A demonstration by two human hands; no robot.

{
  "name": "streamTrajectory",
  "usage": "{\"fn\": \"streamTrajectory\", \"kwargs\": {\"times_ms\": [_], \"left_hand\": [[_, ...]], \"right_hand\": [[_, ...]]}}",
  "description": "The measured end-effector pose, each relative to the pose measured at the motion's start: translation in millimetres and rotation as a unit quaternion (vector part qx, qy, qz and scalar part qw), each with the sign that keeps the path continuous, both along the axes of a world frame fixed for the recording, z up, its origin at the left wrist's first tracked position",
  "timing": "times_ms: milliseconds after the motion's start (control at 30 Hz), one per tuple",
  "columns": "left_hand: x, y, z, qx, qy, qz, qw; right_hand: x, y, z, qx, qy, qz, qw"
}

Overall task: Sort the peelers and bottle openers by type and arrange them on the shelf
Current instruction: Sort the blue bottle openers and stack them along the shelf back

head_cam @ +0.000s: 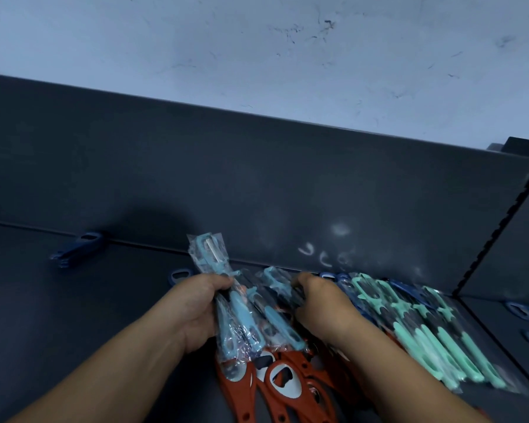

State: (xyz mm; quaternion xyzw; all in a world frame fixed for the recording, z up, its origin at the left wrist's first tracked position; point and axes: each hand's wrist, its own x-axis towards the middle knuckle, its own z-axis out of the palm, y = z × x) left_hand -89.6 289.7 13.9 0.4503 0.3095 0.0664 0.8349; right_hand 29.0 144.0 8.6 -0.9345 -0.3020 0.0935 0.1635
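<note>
On the shelf [104, 306], the left hand [196, 309] grips a bundle of wrapped blue peelers [237, 303], their long axes running from back wall to front edge. The right hand [321, 303], nearer the loose blue peeler [280, 322] just beside the bundle, digs into the pile. Its fingertips are hidden, so its grip cannot be told.

No text could be read for certain. Faint white scrawls [326, 254] on the shelf's dark back panel [196, 178] resembled digits or letters but were too smeared to make out.
</note>
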Motion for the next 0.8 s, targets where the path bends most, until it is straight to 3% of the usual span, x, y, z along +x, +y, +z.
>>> {"fn": "streamTrajectory", "kwargs": {"times_ms": [200, 367, 533, 667, 800], "left_hand": [[-3.6, 5.0, 3.8, 0.009, -0.002, -0.003, 1.0], [-5.4, 6.9, 6.4, 0.006, -0.005, -0.005, 1.0], [-7.4, 6.1, 7.3, 0.001, -0.008, -0.017, 1.0], [-6.0, 12.2, 6.1, 0.003, -0.012, -0.032, 0.999], [4.3, 14.2, 6.2, 0.029, -0.013, -0.058, 0.998]], "right_hand": [[-11.8, 18.3, 12.5, 0.098, 0.057, 0.015, 0.993], [-20.7, 35.9, 5.0, -0.013, 0.086, 0.021, 0.996], [-17.3, 41.8, 6.6, -0.001, 0.107, 0.017, 0.994], [-12.9, 31.7, 10.3, 0.126, 0.147, -0.026, 0.981], [-18.6, 13.3, 32.6, 0.328, 0.238, -0.041, 0.913]]}}
